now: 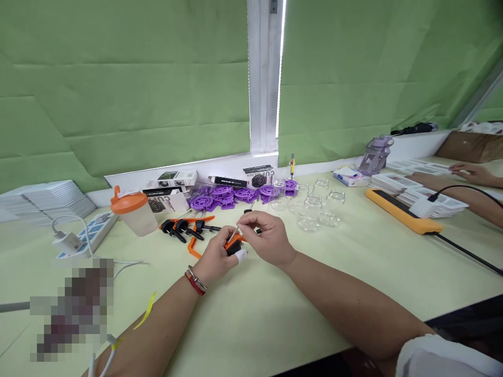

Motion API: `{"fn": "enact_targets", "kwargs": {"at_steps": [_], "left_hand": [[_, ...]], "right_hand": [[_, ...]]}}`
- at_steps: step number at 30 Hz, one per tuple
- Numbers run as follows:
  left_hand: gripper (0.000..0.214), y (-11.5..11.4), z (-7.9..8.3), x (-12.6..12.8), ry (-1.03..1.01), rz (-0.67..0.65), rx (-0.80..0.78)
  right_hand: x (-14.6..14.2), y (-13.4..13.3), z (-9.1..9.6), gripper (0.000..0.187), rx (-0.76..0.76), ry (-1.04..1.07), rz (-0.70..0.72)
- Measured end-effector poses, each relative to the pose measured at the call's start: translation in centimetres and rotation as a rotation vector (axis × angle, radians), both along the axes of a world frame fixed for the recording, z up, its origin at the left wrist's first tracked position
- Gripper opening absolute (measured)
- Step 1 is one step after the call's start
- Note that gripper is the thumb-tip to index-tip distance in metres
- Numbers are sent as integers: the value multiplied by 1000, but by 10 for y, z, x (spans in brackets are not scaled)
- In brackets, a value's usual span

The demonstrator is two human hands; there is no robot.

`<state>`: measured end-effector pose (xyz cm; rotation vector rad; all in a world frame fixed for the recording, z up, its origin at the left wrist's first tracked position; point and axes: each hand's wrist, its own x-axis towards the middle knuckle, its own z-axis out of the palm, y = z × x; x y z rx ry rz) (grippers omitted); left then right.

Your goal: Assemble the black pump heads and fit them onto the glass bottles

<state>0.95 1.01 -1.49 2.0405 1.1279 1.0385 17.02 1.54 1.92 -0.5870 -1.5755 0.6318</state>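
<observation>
In the head view, your left hand [216, 259] is closed around a black-and-orange piece [234, 247]; your right hand [271, 238], just beside it, pinches a thin metal rod [233, 235] over that piece; 3 black-capped pieces [183, 227] lie beyond your left hand, leftward; clear glass jars [312, 212] stand beyond your right hand, rightward.

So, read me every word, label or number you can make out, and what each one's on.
"CUP HOLDER", upside down: white box behind the purple parts.
"CU…", rest unclear: box beside the orange-lidded cup.
Too small or blurred to read: lettering on the box with a black face and on the lilac bottle.
</observation>
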Motion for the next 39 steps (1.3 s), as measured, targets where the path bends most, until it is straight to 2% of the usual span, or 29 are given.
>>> {"fn": "enact_targets", "kwargs": {"at_steps": [6,10,16,21,28,31,34,39], "left_hand": [[34,-4,3,4,-26,-68,3],[40,-4,-1,2,-43,-117,-69],[37,-1,-7,-1,1,-115,-128],[37,-2,-1,0,27,-139,-181],[35,-7,5,3,-1,-185,-277],[38,-5,4,1,-54,-210,-307],[40,-2,4,-1,-84,-219,-330],[36,0,6,-2,-148,-231,-409]], "right_hand": [[-2,0,-4,10,-24,-131,43],[-2,0,-4,11,-80,-227,60],[-1,2,-4,12,-160,-262,96],[1,3,-3,13,-169,-284,125],[-1,6,-7,8,-457,-133,292],[-1,8,-7,6,-515,-79,289],[1,11,-6,5,-522,-73,267],[0,12,-9,5,-436,-106,194]]}}
